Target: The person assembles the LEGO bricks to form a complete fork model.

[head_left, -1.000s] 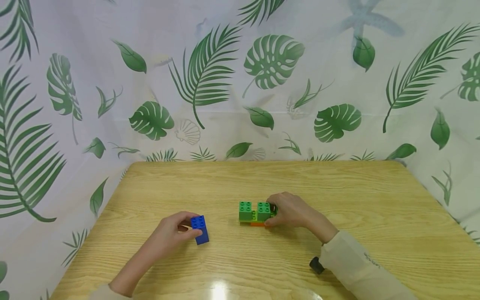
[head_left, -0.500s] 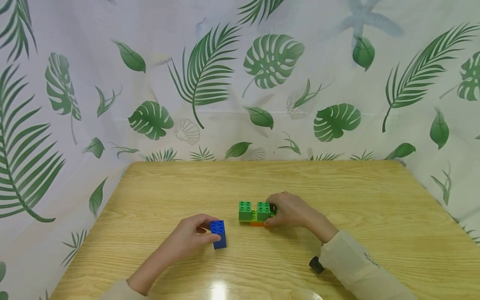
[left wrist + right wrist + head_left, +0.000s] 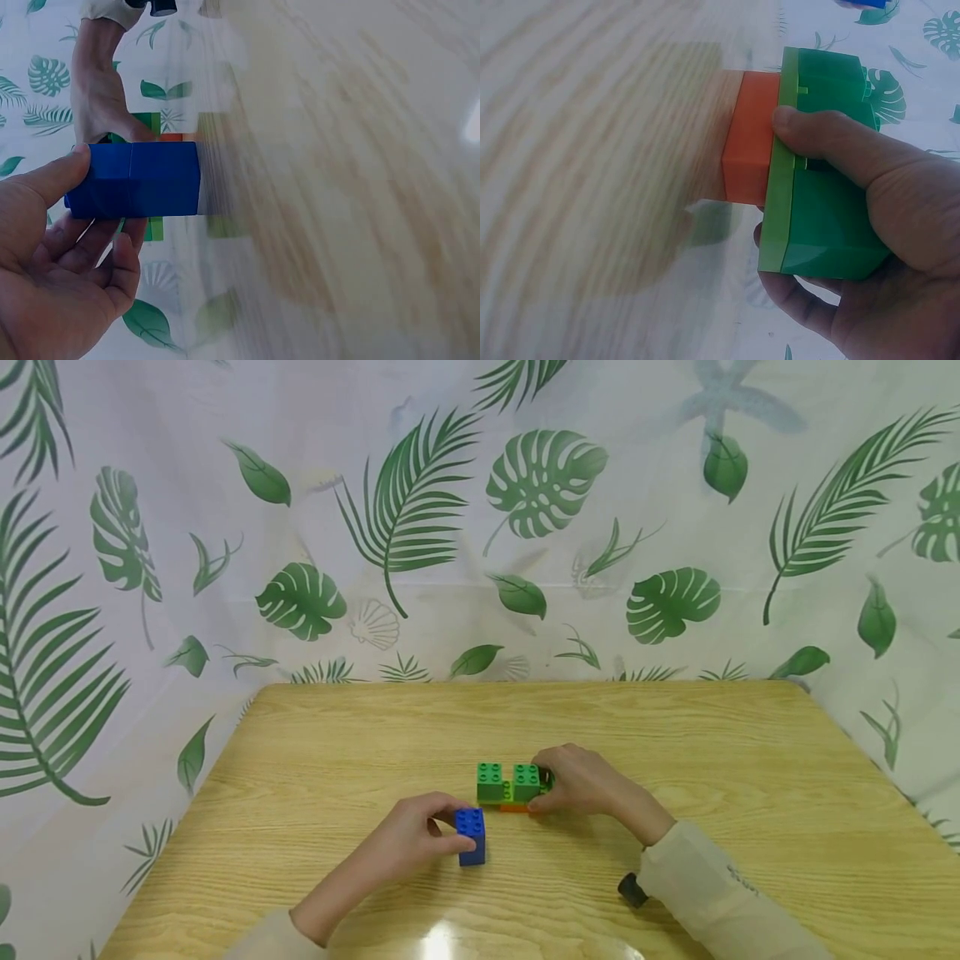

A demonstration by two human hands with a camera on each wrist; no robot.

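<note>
In the head view my left hand (image 3: pixel 420 837) pinches a blue toy building block (image 3: pixel 471 837) between thumb and fingers, studs up. A seam across the block (image 3: pixel 139 178) in the left wrist view suggests two stacked bricks. My right hand (image 3: pixel 583 783) grips the right end of a brick build. That build has green bricks (image 3: pixel 491 782) on a light green plate (image 3: pixel 781 202), with an orange brick (image 3: pixel 751 139) underneath. Part of it is hidden behind my right fingers. The blue block is in front of and left of the build, apart from it.
Both hands work over a wood-grain table (image 3: pixel 337 718). A small black object (image 3: pixel 633 890) shows beside the right sleeve. Behind the table hangs a white leaf-print cloth (image 3: pixel 442 635).
My left hand has carried the blue block rightward and slightly nearer to me, closer to the green build. My right hand and the build have stayed put.
</note>
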